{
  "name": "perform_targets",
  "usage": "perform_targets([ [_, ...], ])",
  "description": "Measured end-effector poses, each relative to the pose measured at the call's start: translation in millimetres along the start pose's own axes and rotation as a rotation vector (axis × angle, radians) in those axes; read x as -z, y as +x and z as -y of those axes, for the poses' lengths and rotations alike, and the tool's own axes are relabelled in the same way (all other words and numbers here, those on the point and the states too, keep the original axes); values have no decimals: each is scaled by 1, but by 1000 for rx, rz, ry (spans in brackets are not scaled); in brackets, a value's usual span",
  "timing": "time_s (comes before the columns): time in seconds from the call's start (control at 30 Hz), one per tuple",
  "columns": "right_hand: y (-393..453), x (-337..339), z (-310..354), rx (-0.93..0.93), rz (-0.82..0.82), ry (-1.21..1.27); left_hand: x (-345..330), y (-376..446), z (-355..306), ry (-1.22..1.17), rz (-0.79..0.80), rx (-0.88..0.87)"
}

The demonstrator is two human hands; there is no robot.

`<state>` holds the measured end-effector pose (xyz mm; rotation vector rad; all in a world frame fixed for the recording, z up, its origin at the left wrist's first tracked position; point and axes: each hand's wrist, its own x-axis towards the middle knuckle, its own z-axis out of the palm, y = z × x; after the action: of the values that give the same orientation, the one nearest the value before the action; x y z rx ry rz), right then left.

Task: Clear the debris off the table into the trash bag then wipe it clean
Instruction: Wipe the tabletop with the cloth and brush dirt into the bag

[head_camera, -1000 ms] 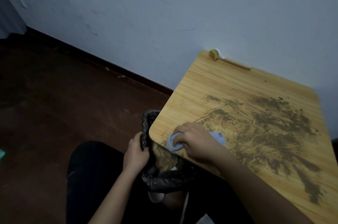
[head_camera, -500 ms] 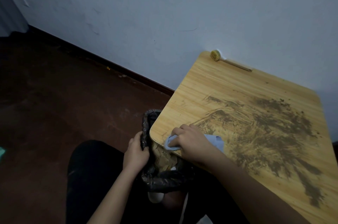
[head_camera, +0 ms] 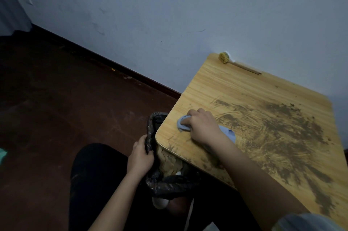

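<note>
Dim blue-grey wall and dark red floor frame the wooden table (head_camera: 235, 89), whose top carries a broad smear of brown dirt (head_camera: 282, 136) across its middle and right. Relative to the table's near-left corner: the right hand (head_camera: 202, 127) presses down on a light blue cloth (head_camera: 183, 124), fingers curled over it, now further in from the edge than a moment ago, so it seems to be starting another sweep toward the corner. Just below that corner, the left hand (head_camera: 140, 156) grips the rim of the black trash bag (head_camera: 165, 183), holding it open with brown debris inside. At the far edge by the wall lies a small brush (head_camera: 225, 57). Much dirt remains; wiping is probably early.
</note>
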<state>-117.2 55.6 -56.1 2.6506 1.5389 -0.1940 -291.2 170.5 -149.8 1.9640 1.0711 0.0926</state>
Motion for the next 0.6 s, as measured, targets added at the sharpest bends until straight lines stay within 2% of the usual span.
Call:
perform_targets([
  [0.17, 10, -8, 11, -33, 91, -80, 1, 1, 1, -6, -9, 1],
  [0.37, 4, -15, 20, 165, 116, -96, 1, 1, 3, -20, -9, -2],
  [0.6, -8, -18, 28, 274, 117, -79, 1, 0, 3, -16, -2, -6],
])
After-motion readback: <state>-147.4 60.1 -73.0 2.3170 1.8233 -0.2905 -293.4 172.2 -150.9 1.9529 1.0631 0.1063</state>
